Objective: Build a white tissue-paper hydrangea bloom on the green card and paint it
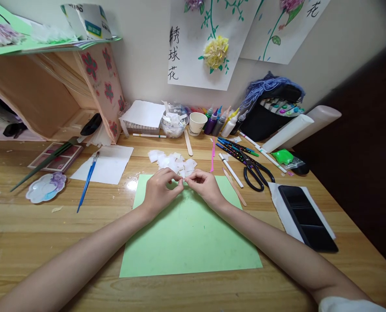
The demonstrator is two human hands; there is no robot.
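Note:
My left hand (163,190) and my right hand (205,186) meet above the top part of a green sheet (193,238). Thumb and forefinger of each hand are pinched together, the fingertips almost touching. Between them is a tiny whitish bit, too small to name. Just beyond the fingers lies a loose pile of white paper pieces (170,160) on the wooden table (59,242). A white pen (231,170) and a wooden stick (234,186) lie to the right of my right hand.
Black scissors (256,173) lie on several pens at the right, beyond a black case (306,216). At the left are a paintbrush (88,182) on white paper and a paint palette (46,187). A paper cup (198,123) and paint bottles (228,125) stand at the back.

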